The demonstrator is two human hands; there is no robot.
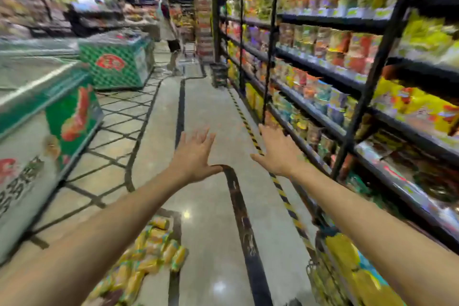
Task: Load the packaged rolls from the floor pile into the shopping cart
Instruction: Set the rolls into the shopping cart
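Packaged rolls (154, 256), yellow wrappers, lie in a loose heap on the floor (213, 231) at lower left, just below the left forearm. They are lying flat, and most long axes run away up the aisle, leaning a touch to the right. One roll at the far end of the heap sits crosswise, and motion blur smears the rest. Across the aisle at lower right is the shopping cart (320, 271), its wire side showing and yellow packs visible inside, partly under the right forearm. Pile and cart are well apart, with bare floor between them. Both arms reach out ahead: the left hand (196, 156) is spread wide, fingers fanned, holding nothing. The right hand (278, 154) is likewise flat and splayed, nothing in it, the two palms apart above the floor. A black-and-yellow tape stripe (280, 189) runs beneath the right wrist. Stocked shelves (347, 87) line the right side, green freezer chests (116, 67) the left, and a person (170, 25) stands far down the aisle.
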